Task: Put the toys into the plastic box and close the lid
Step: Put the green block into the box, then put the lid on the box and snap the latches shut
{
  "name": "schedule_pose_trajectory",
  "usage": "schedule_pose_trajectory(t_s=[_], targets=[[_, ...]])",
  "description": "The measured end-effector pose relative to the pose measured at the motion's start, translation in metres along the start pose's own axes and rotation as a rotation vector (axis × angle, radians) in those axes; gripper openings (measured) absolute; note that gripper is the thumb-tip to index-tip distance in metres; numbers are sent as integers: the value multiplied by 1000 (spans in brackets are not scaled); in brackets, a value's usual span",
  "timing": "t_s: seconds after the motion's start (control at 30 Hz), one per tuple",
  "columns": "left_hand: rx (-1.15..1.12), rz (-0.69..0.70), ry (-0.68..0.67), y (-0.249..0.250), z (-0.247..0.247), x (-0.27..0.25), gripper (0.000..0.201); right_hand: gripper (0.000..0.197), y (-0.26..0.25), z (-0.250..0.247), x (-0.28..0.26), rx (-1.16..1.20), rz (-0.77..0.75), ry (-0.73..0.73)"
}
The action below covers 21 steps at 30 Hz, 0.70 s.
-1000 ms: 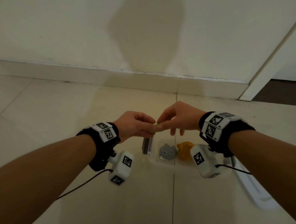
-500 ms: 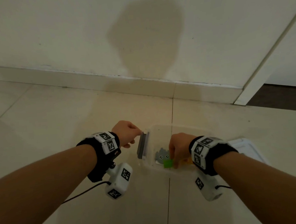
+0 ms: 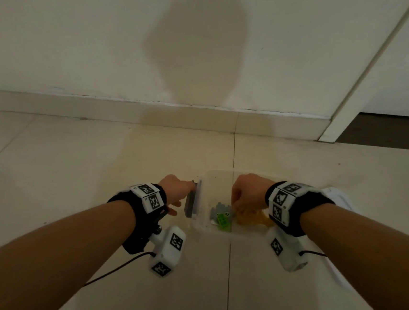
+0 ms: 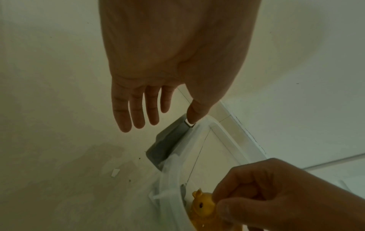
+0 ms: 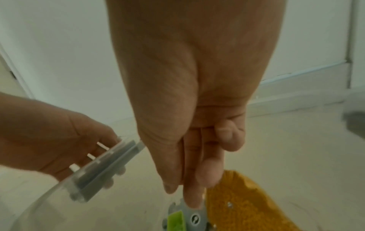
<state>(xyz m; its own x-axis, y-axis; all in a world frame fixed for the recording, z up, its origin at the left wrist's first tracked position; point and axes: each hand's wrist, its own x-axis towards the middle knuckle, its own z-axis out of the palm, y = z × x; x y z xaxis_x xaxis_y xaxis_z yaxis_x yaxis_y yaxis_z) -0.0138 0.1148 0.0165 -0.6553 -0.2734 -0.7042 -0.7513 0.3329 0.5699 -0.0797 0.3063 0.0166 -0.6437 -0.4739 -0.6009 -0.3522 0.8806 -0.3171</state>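
Observation:
A clear plastic box (image 3: 248, 175) stands on the floor with a grey toy (image 3: 219, 208), a yellow toy (image 3: 253, 219) and a green brick (image 3: 223, 221) inside. The green brick (image 5: 175, 220) lies on the grey toy (image 5: 194, 218). My right hand (image 3: 239, 201) reaches down into the box, its fingertips (image 5: 190, 201) on the grey toy beside the yellow toy (image 5: 247, 203), holding nothing. My left hand (image 3: 181, 198) is at the box's left side. Its fingers (image 4: 136, 112) are straight and its thumb touches the grey latch (image 4: 168, 143).
The white lid (image 3: 338, 198) lies on the floor to the right of the box, partly under my right forearm. A wall with a skirting board (image 3: 194, 115) runs behind the box, and a door frame (image 3: 365, 76) stands at the far right.
Both hands met above the box around the green brick. The right hand then went down into the box, and the brick now lies loose there. The left hand moved to the latch.

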Motion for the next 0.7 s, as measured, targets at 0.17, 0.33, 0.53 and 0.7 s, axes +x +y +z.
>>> schedule_pose_trajectory(t_s=[0.17,0.33,0.53,0.7], targets=[[-118,-6,-19,9,12,0,35,15,31,-27,-23,195,-12,188],[-81,8,-19,14,22,8,48,16,71,-59,-46,265,37,427],[-61,27,16,12,28,9,25,23,150,-73,-69,209,354,467],[-71,15,-18,11,26,10,41,23,201,-18,-74,209,658,292]])
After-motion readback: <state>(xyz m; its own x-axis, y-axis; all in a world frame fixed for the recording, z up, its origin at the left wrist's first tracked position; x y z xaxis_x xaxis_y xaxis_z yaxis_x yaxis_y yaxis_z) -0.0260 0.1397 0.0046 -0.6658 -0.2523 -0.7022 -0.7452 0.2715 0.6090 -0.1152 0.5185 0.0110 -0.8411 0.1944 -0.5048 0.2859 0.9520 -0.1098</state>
